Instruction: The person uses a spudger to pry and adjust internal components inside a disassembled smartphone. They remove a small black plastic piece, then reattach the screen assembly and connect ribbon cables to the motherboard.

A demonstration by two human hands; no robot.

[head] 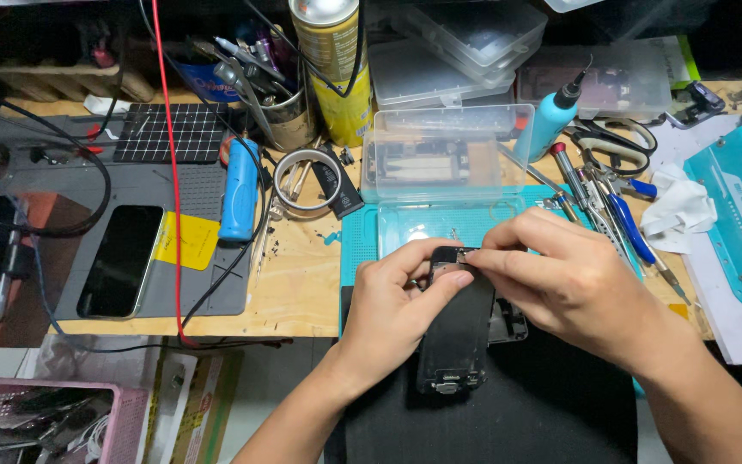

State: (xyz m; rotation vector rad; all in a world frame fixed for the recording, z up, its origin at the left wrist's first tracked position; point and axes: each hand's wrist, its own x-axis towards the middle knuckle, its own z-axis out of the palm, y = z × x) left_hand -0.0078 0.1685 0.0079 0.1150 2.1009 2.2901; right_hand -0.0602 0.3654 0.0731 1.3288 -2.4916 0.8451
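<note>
Phone panel (457, 331) stands tilted over the black mat (551, 404) at the bench's (302, 292) near edge; left hand (392, 314) fingers grasp its top from 9 o'clock; right hand (573, 279) fingers pinch that top from 3 o'clock; clear box (440, 159) sits at 12 o'clock.

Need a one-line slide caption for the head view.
Left hand and right hand pinch the top of a black phone panel over a cluttered workbench.

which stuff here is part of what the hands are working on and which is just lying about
In use:
- left hand
- right hand
- black phone screen panel held by both
- black mat under it

Lying about:
- clear plastic box
- blue bottle
- scissors
- spray can
- dark phone
- pink basket
</note>
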